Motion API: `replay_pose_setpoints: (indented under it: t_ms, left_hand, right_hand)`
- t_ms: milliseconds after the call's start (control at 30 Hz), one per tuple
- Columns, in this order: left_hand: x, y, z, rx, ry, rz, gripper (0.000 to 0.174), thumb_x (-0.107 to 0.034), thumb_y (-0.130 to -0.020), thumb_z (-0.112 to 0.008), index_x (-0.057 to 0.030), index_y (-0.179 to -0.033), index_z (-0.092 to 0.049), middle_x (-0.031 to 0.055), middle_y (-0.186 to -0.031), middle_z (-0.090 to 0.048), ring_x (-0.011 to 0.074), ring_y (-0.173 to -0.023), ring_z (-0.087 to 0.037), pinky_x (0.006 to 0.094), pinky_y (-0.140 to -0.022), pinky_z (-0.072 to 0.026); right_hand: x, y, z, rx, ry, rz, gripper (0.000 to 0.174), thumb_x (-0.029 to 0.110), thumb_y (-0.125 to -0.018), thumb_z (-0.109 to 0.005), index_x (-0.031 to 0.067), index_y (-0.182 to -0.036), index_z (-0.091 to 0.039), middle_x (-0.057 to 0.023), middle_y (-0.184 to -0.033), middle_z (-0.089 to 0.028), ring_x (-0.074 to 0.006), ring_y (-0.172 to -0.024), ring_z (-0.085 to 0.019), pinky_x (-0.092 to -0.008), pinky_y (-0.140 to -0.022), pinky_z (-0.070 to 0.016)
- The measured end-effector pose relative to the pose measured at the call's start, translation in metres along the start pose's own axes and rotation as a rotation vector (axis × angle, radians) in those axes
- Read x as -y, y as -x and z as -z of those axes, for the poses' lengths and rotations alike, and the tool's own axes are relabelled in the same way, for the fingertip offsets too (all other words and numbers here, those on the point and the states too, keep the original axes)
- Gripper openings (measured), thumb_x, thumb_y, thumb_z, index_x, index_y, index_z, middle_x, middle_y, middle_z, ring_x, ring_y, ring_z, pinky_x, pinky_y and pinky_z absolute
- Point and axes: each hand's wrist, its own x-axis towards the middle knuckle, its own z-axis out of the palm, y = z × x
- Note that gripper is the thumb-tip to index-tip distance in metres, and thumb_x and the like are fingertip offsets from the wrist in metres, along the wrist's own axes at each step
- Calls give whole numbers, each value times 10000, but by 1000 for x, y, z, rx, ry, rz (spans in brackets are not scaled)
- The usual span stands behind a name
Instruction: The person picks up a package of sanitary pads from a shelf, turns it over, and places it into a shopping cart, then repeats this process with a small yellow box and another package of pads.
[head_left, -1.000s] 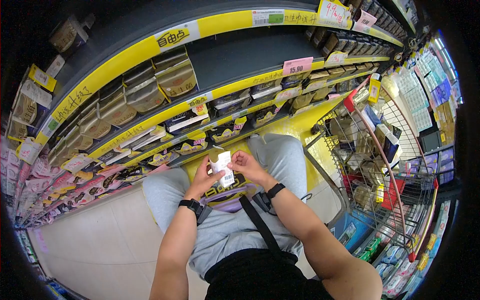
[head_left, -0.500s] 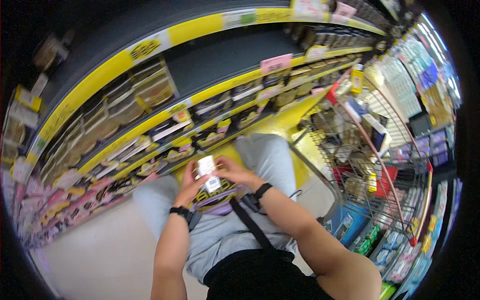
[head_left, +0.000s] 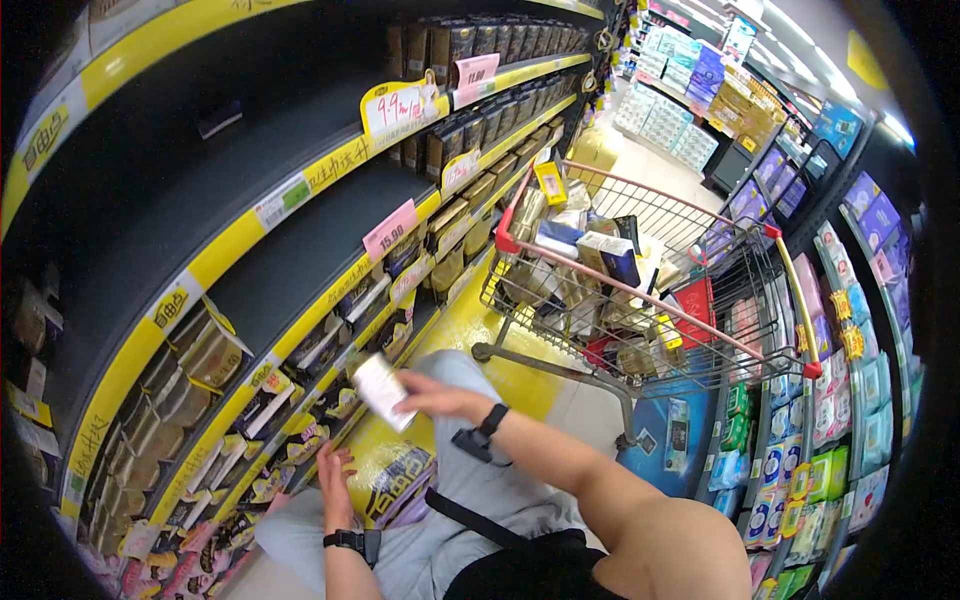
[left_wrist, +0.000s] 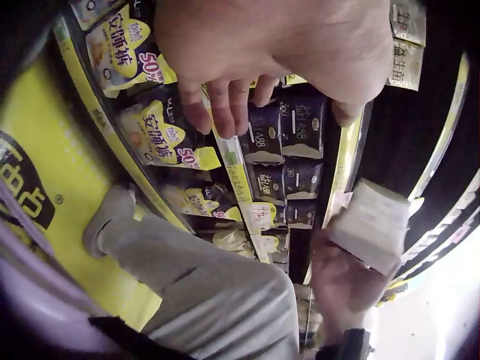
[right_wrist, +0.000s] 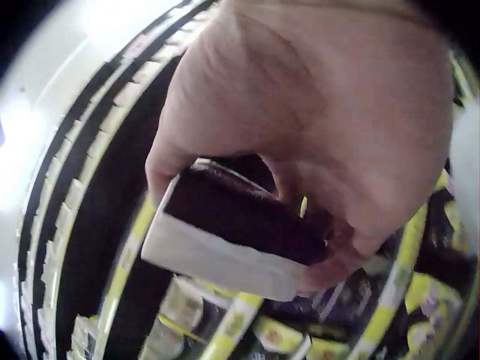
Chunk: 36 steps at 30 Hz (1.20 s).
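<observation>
Shelves (head_left: 350, 215) slope along the left; the left hand (head_left: 335, 484) is raised beside them, fingers apart; right of it, the white box (head_left: 380, 392) hangs in midair, gripped by the right hand (head_left: 440, 397); the loaded cart (head_left: 700, 324) stands farther right.

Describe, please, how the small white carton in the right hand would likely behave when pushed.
The white carton probably feels stiff: its edges look straight. It seems light, since the right hand alone holds it. Stood on end, its narrow shape might tip.
</observation>
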Motion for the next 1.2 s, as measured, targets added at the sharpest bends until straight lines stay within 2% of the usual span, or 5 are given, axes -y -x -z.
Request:
replay_pose_setpoints:
  t_ms: [333,667,867,1000,1200]
  left_hand:
    - [10,-9,-6,48,-204,60,327,-240,-1000,-479,-82,-1283,-436,95,-1033,-592,167,-897,-571,299,-747,-464]
    - [31,-7,-7,105,-310,99,355,-131,-961,-535,-46,-1290,-432,75,-971,-616,166,-833,-608,284,-694,-483]
    - [-7,18,-12,-65,-213,-29,303,-145,-949,-583,-64,-1231,-506,57,-932,-626,139,-833,-604,266,-717,-482]
    - [-34,29,6,-145,-179,-136,295,-141,-955,-587,-61,-1228,-508,27,-953,-603,114,-868,-591,257,-752,-480]
    - [-144,46,57,-180,-350,-376,288,-114,-940,-613,-58,-1205,-514,8,-946,-586,95,-857,-570,260,-791,-483]
  right_hand:
    - [191,74,140,-205,-848,719,842,737,-910,-158,117,-1416,-420,-166,-1177,-623,-278,-1013,-618,-379,-854,-514]
    - [59,-12,24,-34,-745,126,326,380,-1011,-432,105,-1092,-585,11,-921,-615,-110,-810,-564,-262,-745,-448]
    - [-77,-55,-75,108,-861,-320,421,459,-1002,-436,88,-1130,-587,-10,-965,-620,-125,-887,-567,-271,-773,-453]
    - [-103,-40,-91,159,211,-443,699,669,-937,-394,53,-1246,-510,-46,-974,-593,-128,-850,-539,-279,-766,-470]
    - [-88,-54,-70,96,-187,-436,399,416,-1001,-472,43,-1094,-578,-85,-871,-647,-137,-731,-591,-283,-669,-489]
